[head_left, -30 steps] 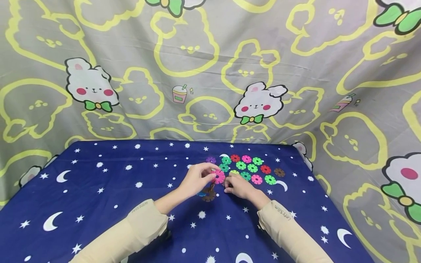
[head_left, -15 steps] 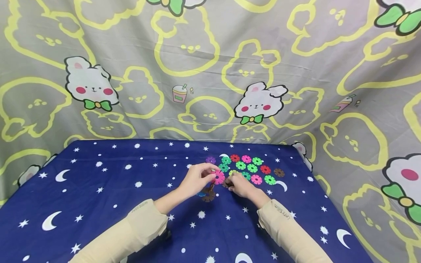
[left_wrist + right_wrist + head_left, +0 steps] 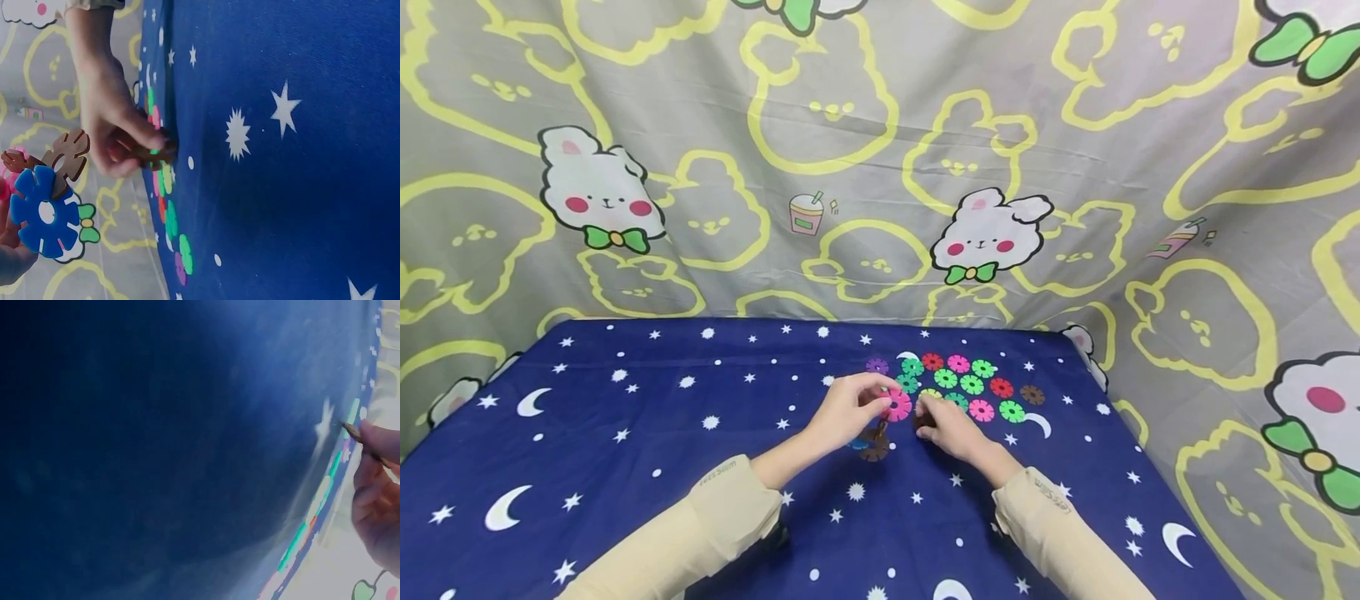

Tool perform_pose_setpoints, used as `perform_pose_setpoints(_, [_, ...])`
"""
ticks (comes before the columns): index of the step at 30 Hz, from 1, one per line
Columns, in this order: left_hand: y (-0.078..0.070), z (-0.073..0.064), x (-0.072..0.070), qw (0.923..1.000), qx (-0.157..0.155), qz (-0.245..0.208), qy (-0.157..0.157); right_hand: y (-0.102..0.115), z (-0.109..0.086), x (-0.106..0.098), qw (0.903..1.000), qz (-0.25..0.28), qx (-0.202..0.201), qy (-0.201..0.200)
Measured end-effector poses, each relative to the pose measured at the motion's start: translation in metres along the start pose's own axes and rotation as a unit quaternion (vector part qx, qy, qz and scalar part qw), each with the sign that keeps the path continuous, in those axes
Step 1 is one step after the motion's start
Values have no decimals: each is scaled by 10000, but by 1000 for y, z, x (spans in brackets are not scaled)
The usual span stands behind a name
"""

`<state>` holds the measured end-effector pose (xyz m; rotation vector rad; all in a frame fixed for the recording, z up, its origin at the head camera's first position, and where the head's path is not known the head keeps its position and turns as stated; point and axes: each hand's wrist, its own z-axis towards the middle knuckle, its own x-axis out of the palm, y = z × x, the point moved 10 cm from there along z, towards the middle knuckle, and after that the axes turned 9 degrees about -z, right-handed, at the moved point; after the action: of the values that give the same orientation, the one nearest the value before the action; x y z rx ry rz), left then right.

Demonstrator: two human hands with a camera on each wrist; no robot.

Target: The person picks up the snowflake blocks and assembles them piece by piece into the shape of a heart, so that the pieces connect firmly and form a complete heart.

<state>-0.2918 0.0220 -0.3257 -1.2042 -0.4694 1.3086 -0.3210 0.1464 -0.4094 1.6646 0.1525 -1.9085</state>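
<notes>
My left hand (image 3: 844, 412) pinches a pink notched building disc (image 3: 897, 406) between thumb and fingers, above the table. Joined to it and hanging below are brown discs (image 3: 874, 452) and a blue disc (image 3: 28, 203), which faces the camera in the left wrist view. Just to the right, my right hand (image 3: 955, 427) pinches a separate brown disc (image 3: 152, 156) with thumb and curled fingers. In the right wrist view this brown disc (image 3: 352, 431) shows nearly edge-on. A small gap separates it from the joined piece.
Beyond my right hand, several loose discs lie flat in rough rows, among them a red disc (image 3: 1002, 387), a green disc (image 3: 1012, 412) and a purple disc (image 3: 877, 366). A dark blue starry cloth (image 3: 700, 483) covers the table. A patterned curtain (image 3: 850, 275) hangs behind it.
The brown disc in my right hand has turned slightly between the fingers, and the hand has shifted a little. My left hand keeps the joined discs in nearly the same place.
</notes>
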Motion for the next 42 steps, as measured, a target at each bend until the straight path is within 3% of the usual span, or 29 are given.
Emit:
perform_pose_setpoints(2, [1, 0, -1, 10000, -39, 27, -58, -4, -3, -9, 9967, 721, 337, -133])
perform_pose_setpoints(4, [2, 0, -3, 9999, -16, 11, -134, -7, -5, -19, 9842, 1620, 653, -303])
perform_pose_setpoints(6, [2, 1, -5, 9996, 34, -5, -276, -7, -8, -28, 9590, 2639, 937, -429])
perform_pose_setpoints(8, [1, 0, -9, 9989, 98, -51, -465, -5, -10, -35, 9276, 3523, 1136, -501])
perform_pose_setpoints(11, [1, 0, -13, 9973, 153, -136, -704, 3, -13, -40, 8871, 4398, 1323, -472])
perform_pose_setpoints(13, [1, -1, -13, 9967, 180, -223, -755, 8, -16, -41, 8701, 4693, 1446, -428])
perform_pose_setpoints(16, [0, -1, -10, 9967, 223, -269, -736, 13, -19, -43, 8527, 4948, 1617, -442])
perform_pose_setpoints(20, [-6, -1, -8, 9964, 384, -293, -703, 17, -23, -47, 8405, 5054, 1861, -597])
perform_pose_setpoints(25, [-13, -3, -9, 9940, 656, -326, -818, 20, -28, -50, 8184, 5240, 2177, -911])
perform_pose_setpoints(27, [-16, -6, -10, 9926, 756, -344, -889, 22, -30, -51, 8153, 5287, 2163, -951])
perform_pose_setpoints(34, [-27, -10, -15, 9879, 1071, -295, -1079, 32, -31, -62, 8348, 5272, 1446, -652])
perform_pose_setpoints(42, [-30, -4, -14, 9861, 1036, -400, -1234, 28, -27, -71, 8231, 5450, 1463, -630])
